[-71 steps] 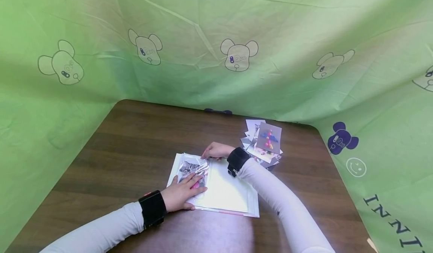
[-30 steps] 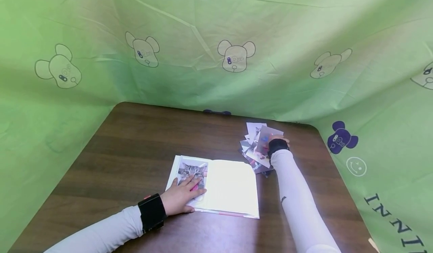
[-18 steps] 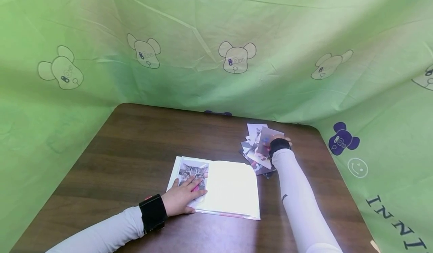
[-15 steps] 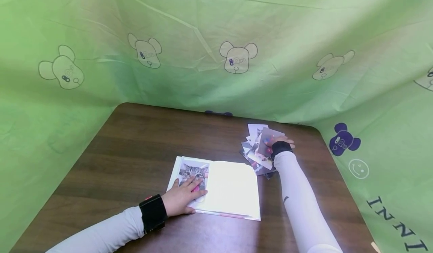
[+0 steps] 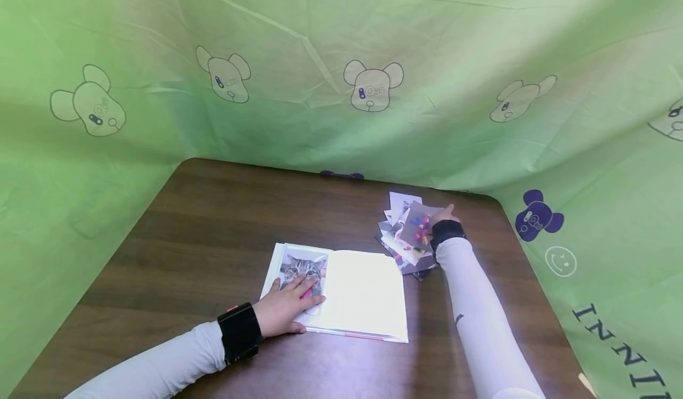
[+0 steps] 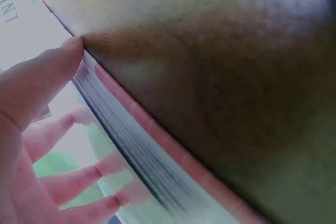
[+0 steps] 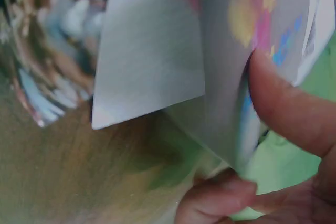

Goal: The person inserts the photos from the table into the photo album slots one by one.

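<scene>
An open photo album (image 5: 365, 292) lies on the table with a cat photo (image 5: 303, 264) under the clear sleeve of its left page. My left hand (image 5: 285, 311) rests on that page with spread fingers, partly covering the cat; in the left wrist view its thumb touches the album's edge beside the stacked pages (image 6: 131, 145). At the far right, my right hand (image 5: 443, 214) pinches the edge of a grey photo (image 5: 416, 221) with colourful shapes. The right wrist view has the thumb on the picture side of this bent photo (image 7: 223, 51) and curled fingers at its lower edge.
Several loose photos (image 5: 400, 246) lie fanned beneath the grey one, just beyond the album's right corner. The brown table (image 5: 229, 209) reaches a green curtain (image 5: 299, 120) at its back and sides.
My right hand has gone from the album's sleeve to the photo pile and now pinches the grey photo, which has shifted slightly. My left hand has stayed on the page.
</scene>
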Action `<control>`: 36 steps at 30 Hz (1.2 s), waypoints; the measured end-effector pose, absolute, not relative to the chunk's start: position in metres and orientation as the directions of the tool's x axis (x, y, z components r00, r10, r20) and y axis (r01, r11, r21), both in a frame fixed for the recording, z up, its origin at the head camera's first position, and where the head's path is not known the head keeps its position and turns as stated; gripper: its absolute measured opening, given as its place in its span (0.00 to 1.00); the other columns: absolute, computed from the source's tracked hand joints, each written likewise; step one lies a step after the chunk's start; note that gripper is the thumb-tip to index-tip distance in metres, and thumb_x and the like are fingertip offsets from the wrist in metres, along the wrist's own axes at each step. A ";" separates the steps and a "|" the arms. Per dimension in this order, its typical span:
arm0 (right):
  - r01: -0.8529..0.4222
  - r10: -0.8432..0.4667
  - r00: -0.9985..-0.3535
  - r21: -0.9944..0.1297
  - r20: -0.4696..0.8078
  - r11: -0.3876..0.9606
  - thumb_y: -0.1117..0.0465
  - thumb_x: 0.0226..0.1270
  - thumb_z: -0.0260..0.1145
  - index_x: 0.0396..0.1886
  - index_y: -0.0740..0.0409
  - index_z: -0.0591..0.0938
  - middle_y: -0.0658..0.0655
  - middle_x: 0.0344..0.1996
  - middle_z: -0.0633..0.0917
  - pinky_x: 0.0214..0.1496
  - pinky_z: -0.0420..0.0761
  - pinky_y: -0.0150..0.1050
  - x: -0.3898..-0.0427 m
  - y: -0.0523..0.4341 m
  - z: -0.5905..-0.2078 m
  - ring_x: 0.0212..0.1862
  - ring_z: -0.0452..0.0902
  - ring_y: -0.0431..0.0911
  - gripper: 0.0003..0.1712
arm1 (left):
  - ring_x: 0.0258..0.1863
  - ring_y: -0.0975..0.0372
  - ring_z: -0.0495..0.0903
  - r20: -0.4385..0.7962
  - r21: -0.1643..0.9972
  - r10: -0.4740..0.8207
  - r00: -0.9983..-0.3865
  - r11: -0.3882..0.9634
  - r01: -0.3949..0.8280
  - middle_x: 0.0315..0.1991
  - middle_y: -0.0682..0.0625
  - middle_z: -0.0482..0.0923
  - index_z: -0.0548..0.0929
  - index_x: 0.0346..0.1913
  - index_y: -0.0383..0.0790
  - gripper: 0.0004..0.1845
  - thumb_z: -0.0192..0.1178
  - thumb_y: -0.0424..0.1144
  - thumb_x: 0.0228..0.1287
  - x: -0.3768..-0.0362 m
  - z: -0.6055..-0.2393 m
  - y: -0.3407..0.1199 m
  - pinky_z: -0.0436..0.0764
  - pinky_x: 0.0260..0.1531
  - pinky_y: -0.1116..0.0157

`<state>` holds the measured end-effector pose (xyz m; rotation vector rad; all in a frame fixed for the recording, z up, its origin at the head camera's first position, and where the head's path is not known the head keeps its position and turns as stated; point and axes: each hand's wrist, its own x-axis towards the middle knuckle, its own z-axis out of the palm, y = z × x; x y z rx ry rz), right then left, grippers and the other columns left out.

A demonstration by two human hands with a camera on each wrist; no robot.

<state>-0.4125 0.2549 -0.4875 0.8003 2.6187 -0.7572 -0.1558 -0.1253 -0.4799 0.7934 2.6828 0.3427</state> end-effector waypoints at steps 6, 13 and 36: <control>0.322 0.245 -0.929 -0.277 -0.279 0.905 0.66 0.52 0.59 0.54 0.79 0.70 0.77 0.51 0.76 0.58 0.72 0.54 -0.409 0.258 -0.466 0.55 0.73 0.67 0.29 | 0.66 0.46 0.65 -0.196 0.280 0.559 -0.806 0.819 0.500 0.65 0.45 0.68 0.74 0.61 0.55 0.33 0.66 0.58 0.50 -0.162 -0.475 -0.119 0.64 0.52 0.32; 0.175 0.167 -0.985 -0.285 -0.052 0.943 0.52 0.67 0.55 0.43 0.68 0.81 0.72 0.46 0.81 0.45 0.77 0.55 -0.386 0.234 -0.410 0.46 0.78 0.64 0.21 | 0.64 0.49 0.69 -0.071 0.264 0.553 -0.830 0.813 0.519 0.64 0.42 0.70 0.73 0.62 0.49 0.32 0.61 0.58 0.55 -0.178 -0.478 -0.088 0.70 0.55 0.41; 0.250 -0.260 -0.904 -0.913 -0.339 0.322 0.69 0.64 0.60 0.44 0.76 0.74 0.50 0.18 0.82 0.36 0.83 0.32 -0.343 0.135 -0.460 0.23 0.81 0.37 0.13 | 0.68 0.54 0.64 -0.064 0.174 0.545 -0.836 0.831 0.528 0.69 0.45 0.63 0.71 0.64 0.49 0.30 0.57 0.56 0.59 -0.189 -0.489 -0.042 0.72 0.58 0.53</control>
